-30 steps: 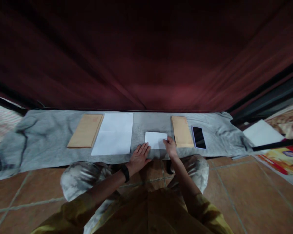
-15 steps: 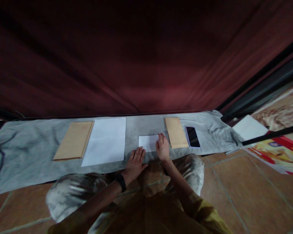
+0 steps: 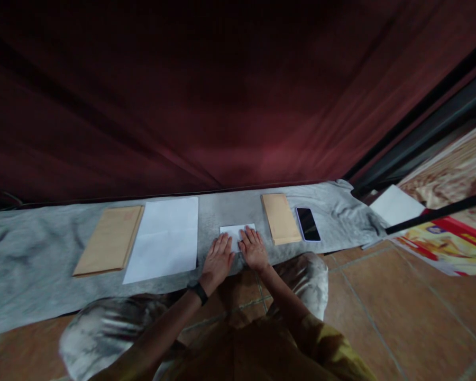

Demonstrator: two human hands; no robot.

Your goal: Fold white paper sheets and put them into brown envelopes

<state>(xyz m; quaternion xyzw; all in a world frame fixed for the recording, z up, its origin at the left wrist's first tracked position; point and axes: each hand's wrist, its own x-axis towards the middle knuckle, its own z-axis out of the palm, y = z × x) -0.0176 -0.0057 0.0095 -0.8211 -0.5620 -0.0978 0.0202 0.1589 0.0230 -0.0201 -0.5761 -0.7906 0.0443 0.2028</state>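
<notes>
A small folded sheet of white paper (image 3: 235, 230) lies on the grey cloth (image 3: 212, 211) in front of me. My left hand (image 3: 217, 258) rests flat over its left side, fingers stretched forward. Over the right side lies my right hand (image 3: 254, 248), also flat with its fingers out. Both hands cover the near part of the paper. To the left is a stack of large white sheets (image 3: 164, 238), and beyond it a stack of large brown envelopes (image 3: 109, 241). Right of my right hand lies a stack of smaller brown envelopes (image 3: 281, 218).
A phone (image 3: 308, 224) with a dark screen lies right of the small envelopes. Dark red fabric (image 3: 238, 116) hangs behind the cloth-covered strip. At the right are a black bar (image 3: 440, 211), a white card (image 3: 397, 205) and a colourful printed box (image 3: 448, 243). Tiled floor (image 3: 384, 296) lies below.
My right hand has come down and flattened onto the paper, nearer the left hand. My left hand has moved onto the paper's left side. The view has shifted slightly.
</notes>
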